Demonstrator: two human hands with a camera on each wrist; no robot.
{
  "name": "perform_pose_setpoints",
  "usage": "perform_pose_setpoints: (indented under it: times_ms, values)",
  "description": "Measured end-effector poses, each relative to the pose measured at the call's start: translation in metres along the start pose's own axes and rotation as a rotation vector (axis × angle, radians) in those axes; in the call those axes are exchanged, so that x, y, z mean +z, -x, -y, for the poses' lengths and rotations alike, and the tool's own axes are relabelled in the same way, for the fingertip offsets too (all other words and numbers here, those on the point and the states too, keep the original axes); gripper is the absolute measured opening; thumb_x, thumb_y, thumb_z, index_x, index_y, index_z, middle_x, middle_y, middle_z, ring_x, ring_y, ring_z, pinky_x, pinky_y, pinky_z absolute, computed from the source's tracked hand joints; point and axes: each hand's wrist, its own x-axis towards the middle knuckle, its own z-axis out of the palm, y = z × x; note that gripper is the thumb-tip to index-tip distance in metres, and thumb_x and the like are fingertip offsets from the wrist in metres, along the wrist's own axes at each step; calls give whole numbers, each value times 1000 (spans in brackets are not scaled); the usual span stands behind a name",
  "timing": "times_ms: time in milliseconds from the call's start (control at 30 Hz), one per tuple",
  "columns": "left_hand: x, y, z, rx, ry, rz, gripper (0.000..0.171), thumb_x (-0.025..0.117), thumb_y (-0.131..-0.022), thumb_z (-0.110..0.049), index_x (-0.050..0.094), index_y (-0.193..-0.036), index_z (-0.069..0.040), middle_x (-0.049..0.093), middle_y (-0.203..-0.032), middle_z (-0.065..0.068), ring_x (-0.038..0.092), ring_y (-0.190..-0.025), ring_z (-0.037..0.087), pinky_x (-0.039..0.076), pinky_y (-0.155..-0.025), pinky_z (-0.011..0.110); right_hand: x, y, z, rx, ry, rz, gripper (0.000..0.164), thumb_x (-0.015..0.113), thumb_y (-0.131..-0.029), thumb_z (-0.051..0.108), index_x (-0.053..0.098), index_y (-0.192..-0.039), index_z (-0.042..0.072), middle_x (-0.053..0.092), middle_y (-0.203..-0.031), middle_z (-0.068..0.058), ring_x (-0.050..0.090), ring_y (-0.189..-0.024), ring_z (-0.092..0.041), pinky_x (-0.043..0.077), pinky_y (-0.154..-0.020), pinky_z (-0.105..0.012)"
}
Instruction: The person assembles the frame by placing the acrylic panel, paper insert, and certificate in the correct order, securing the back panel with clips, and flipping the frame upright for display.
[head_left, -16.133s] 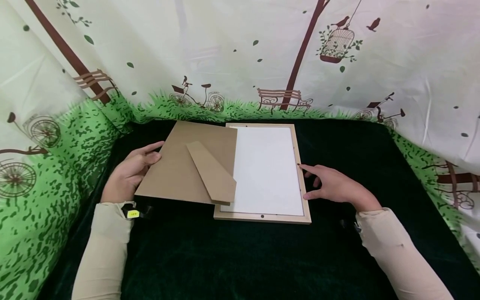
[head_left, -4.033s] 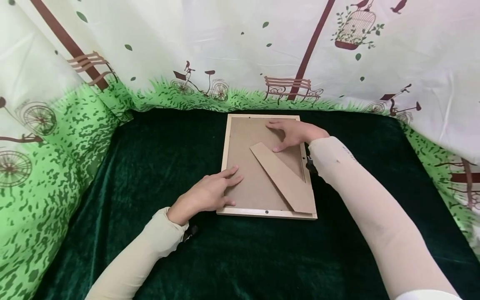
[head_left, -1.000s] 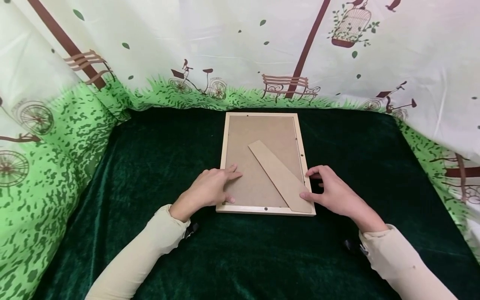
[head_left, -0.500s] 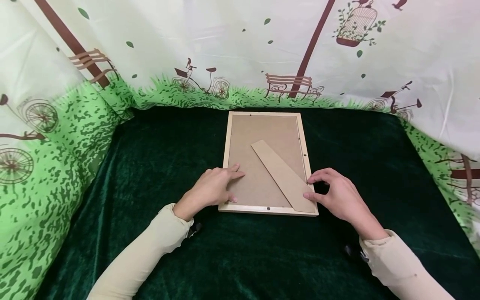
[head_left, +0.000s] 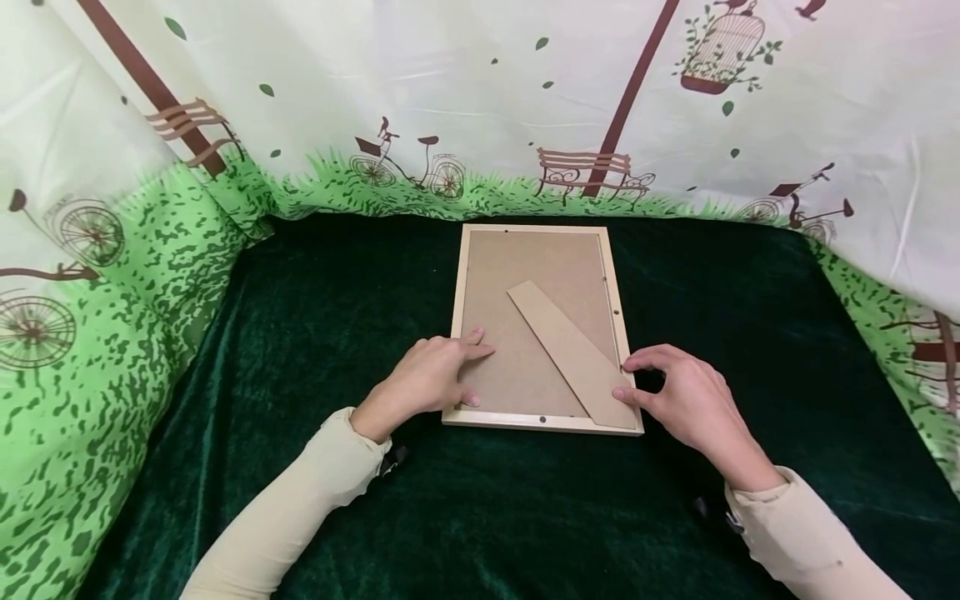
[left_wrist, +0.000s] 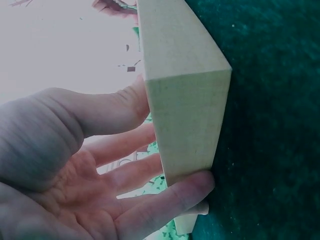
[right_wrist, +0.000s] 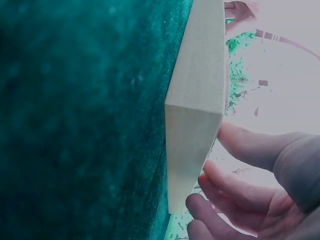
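A light wooden picture frame (head_left: 495,420) lies face down, a brown backing board (head_left: 540,258) set inside its rim. Slanting across the board is a flat brown easel leg (head_left: 562,350), its wide end over the lower right corner. My left hand (head_left: 423,375) rests on the lower left side, with thumb and two fingers on the board and frame edge. In the left wrist view its lower fingers touch the frame's outer wall (left_wrist: 187,120). My right hand (head_left: 690,400) has its thumb on the leg's wide end and its index fingertip at the right inner edge, beside a small dark tab.
Dark green velvet cloth (head_left: 337,275) covers the table beneath the frame. Behind and at the left hangs a printed curtain (head_left: 420,75) with benches and bicycles. Small dark holes (head_left: 542,419) mark the frame's rim.
The backing board, earlier in my left hand beside the white sheet, now lies in the frame. My right hand went from the board's upper right to the lower right edge, then slightly down.
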Motion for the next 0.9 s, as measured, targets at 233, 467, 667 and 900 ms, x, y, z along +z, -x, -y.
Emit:
perform_pose_setpoints:
  times_ms: [233,467,667,900]
  values:
    - [1,1,1,-14,7,4,74,87,-76,-29,56,-143,-26,35,-159,1,54,-133,25,50,-98,41,1,0,0,-30,-12,-2,32,81,-83,35,75,-111,19,66,-126,-11,59,-109,-33,47,-78,-47]
    - [1,1,-1,-14,11,3,74,87,-76,-28,55,-143,-27,35,-159,1,56,-131,24,51,-92,38,0,3,2,-23,10,-29,35,82,-81,35,75,-111,18,67,-126,-12,60,-105,-32,46,-73,-41]
    - [0,2,-1,-12,3,-7,74,87,-76,-29,56,-142,-27,35,-159,1,55,-132,25,51,-94,39,-1,1,1,-21,-26,-12,35,81,-82,33,75,-113,18,66,-127,-12,59,-113,-34,47,-82,-52]
    - [2,1,-5,-27,9,3,73,86,-77,-25,55,-143,-25,34,-160,1,53,-134,26,51,-94,40,2,2,-2,-71,-38,-38,32,82,-82,29,76,-112,18,69,-120,-7,61,-104,-28,48,-72,-36]
